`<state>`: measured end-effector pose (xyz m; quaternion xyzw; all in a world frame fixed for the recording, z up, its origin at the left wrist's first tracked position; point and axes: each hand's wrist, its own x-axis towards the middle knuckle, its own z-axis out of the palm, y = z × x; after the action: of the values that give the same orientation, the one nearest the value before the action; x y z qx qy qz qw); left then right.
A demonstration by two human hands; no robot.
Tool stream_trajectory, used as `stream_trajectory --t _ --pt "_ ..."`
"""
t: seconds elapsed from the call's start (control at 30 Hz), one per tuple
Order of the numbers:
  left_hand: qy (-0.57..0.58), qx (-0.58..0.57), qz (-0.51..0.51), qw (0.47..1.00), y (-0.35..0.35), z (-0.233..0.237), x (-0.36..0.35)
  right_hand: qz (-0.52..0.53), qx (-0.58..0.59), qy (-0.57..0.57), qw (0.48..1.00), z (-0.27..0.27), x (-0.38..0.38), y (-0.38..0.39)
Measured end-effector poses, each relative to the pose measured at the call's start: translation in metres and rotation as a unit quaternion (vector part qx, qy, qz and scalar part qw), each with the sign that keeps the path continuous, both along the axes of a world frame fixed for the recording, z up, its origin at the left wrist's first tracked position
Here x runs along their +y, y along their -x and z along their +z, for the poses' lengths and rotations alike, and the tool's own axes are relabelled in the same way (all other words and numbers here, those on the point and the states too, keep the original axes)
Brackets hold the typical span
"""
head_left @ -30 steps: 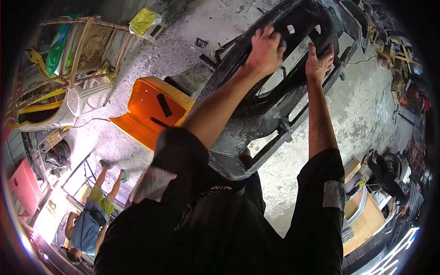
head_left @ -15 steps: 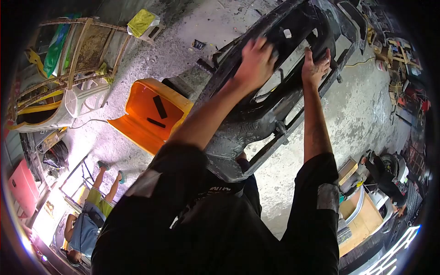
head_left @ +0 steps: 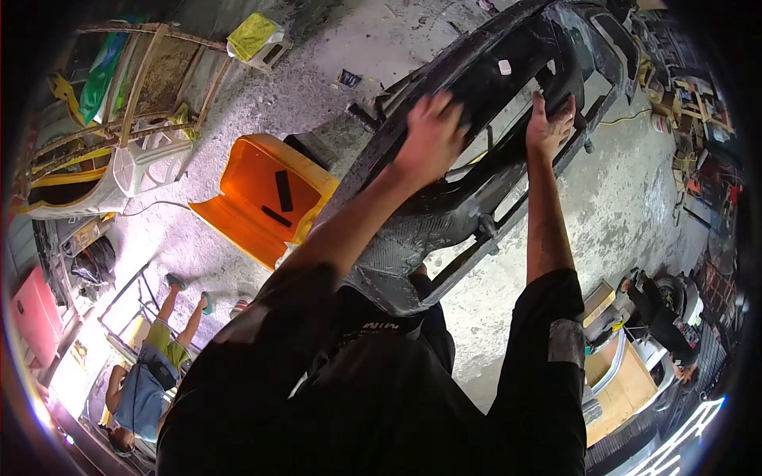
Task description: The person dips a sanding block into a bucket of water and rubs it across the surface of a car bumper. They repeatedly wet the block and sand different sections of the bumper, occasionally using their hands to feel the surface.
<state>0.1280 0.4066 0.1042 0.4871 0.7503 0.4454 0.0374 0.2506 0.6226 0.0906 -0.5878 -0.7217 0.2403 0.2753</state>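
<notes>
A large black car bumper (head_left: 421, 230) stretches diagonally in front of me, with long openings and a ribbed, dusty lower part. My left hand (head_left: 432, 141) is over its upper left face; motion smears the fingers, and whether anything is under them is hidden. On the bumper's right-hand bar rests my right hand (head_left: 549, 129), thumb and fingers apart. A small white piece (head_left: 505, 67) lies on the dark surface above and between my hands.
An orange panel (head_left: 258, 190) with black strips lies on the floor at left, near a white stool (head_left: 151, 163) and a rusty frame (head_left: 143, 83). One person (head_left: 147, 389) is at lower left, another (head_left: 667, 321) at lower right by a wooden board (head_left: 623, 389).
My left hand has moved a little left and down along the bumper. My right hand stays on the bar. The view has shifted slightly.
</notes>
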Motion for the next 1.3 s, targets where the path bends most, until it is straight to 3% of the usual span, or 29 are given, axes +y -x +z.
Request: stream_trajectory --t 0.07,0.17,0.23,0.3,0.43,0.5,0.63,0.73,0.8,0.83,0.97,1.2,1.3 --pt "0.089 -0.095 -0.027 0.991 -0.010 0.017 -0.080 -0.007 -0.002 -0.005 1.000 0.003 -0.005 0.000" --pt "0.103 -0.084 -0.050 0.990 -0.005 0.022 -0.082 0.001 -0.004 -0.022 1.000 -0.003 -0.002 -0.002" --pt "0.018 -0.032 -0.072 0.997 0.010 0.010 -0.024 0.002 -0.001 -0.008 1.000 -0.001 -0.001 -0.002" --pt "0.086 -0.006 -0.085 0.993 0.022 0.011 0.021 -0.003 -0.004 -0.008 1.000 0.001 0.000 -0.002" --pt "0.053 -0.030 -0.105 0.993 0.013 0.015 -0.055 0.007 -0.011 -0.060 0.998 -0.014 0.006 -0.005" --pt "0.148 -0.066 -0.147 0.976 0.012 0.029 -0.121 0.003 -0.002 -0.052 0.999 -0.009 0.005 -0.005" --pt "0.189 -0.075 -0.126 0.971 0.042 0.049 -0.171 -0.005 -0.003 -0.043 0.999 -0.012 0.006 -0.004" --pt "0.167 -0.145 -0.083 0.972 0.038 0.046 -0.166 -0.007 -0.012 -0.035 0.999 -0.013 0.010 -0.004" --pt "0.122 -0.051 -0.117 0.984 0.013 0.026 -0.130 -0.011 -0.007 -0.032 0.999 -0.013 0.010 -0.005" --pt "0.105 -0.078 -0.128 0.983 0.010 0.022 -0.113 -0.016 -0.010 -0.029 0.999 -0.010 0.006 -0.004" --pt "0.125 -0.073 -0.142 0.979 0.021 0.022 -0.140 -0.010 -0.011 -0.028 0.999 -0.016 0.009 -0.007" --pt "0.102 -0.057 -0.121 0.986 0.012 0.021 -0.093 -0.017 0.006 -0.032 0.999 -0.012 0.000 -0.005" --pt "0.125 -0.066 -0.115 0.983 0.014 0.028 -0.132 0.002 -0.009 -0.060 0.998 -0.019 0.007 -0.004"
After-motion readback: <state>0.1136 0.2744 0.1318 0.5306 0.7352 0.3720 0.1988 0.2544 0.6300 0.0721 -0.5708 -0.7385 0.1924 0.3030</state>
